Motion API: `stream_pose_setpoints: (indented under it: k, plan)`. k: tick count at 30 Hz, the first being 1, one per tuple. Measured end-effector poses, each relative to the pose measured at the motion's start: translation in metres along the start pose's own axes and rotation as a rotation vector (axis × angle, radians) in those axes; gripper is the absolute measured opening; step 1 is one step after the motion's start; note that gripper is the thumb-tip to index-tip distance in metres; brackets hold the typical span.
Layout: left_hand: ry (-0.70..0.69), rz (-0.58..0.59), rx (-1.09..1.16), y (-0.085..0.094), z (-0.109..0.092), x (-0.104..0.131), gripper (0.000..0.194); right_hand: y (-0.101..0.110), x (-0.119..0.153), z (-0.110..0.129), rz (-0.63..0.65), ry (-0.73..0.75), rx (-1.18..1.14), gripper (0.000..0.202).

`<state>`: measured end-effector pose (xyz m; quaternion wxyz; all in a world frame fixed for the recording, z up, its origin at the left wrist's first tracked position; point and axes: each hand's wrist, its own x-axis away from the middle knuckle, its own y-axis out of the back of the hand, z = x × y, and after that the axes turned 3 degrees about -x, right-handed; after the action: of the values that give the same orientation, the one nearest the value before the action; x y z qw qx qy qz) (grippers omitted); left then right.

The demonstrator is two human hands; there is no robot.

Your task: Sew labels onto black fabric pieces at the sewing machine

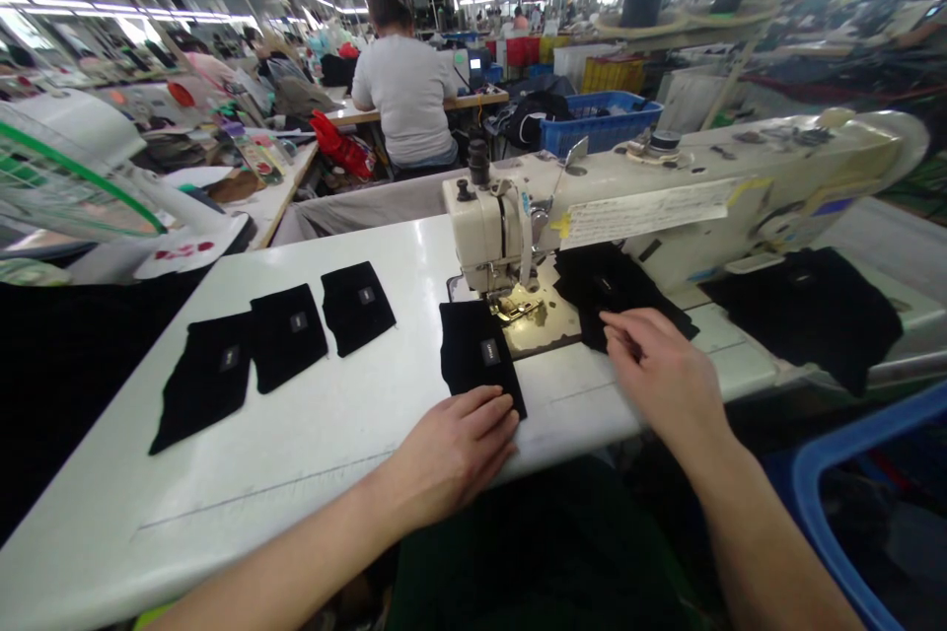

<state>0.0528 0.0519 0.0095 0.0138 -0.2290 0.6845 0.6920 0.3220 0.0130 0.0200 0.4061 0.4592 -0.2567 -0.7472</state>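
My left hand (463, 449) lies flat over the lower edge of a black fabric piece (473, 345) with a small dark label, its fingers close together. That piece sits at the front of the sewing machine (488, 237), its upper edge beside the presser foot (514, 308). To the right, my right hand (658, 365) is closed, thumb and forefinger pinched at the edge of a pile of black fabric pieces (618, 286) under the machine arm. Exactly what lies between those fingertips is partly hidden.
Three labelled black pieces (291, 335) lie on the left of the white table (355, 424). More black fabric (814, 306) rests at the right end. A blue basket (810, 483) stands low right, a fan (81, 168) at left. Another person (405, 94) sits ahead.
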Motion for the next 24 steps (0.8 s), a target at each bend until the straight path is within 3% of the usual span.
stream_pose_setpoints:
  k: [3, 7, 11, 15, 17, 24]
  plan:
    - [0.002, 0.003, -0.01, 0.001, 0.005, -0.003, 0.029, 0.002, -0.019, -0.015, -0.023, -0.086, 0.151, 0.025]
    - [-0.008, 0.003, -0.01, 0.002, 0.013, -0.007, 0.027, 0.001, -0.033, -0.028, 0.115, -0.145, 0.252, 0.03]
    - [-0.022, -0.015, -0.006, -0.001, 0.021, -0.01, 0.026, 0.001, -0.037, -0.027, 0.199, -0.159, 0.302, 0.024]
    - [-0.015, -0.022, -0.01, -0.004, 0.028, -0.011, 0.026, 0.002, -0.037, -0.023, 0.177, -0.151, 0.37, 0.024]
    - [-0.009, -0.018, -0.009, -0.004, 0.032, -0.013, 0.025, 0.003, -0.037, -0.022, 0.05, -0.153, 0.348, 0.022]
    - [-0.003, -0.024, -0.011, -0.006, 0.044, -0.016, 0.024, 0.028, -0.038, -0.024, -0.631, -0.119, 0.28, 0.023]
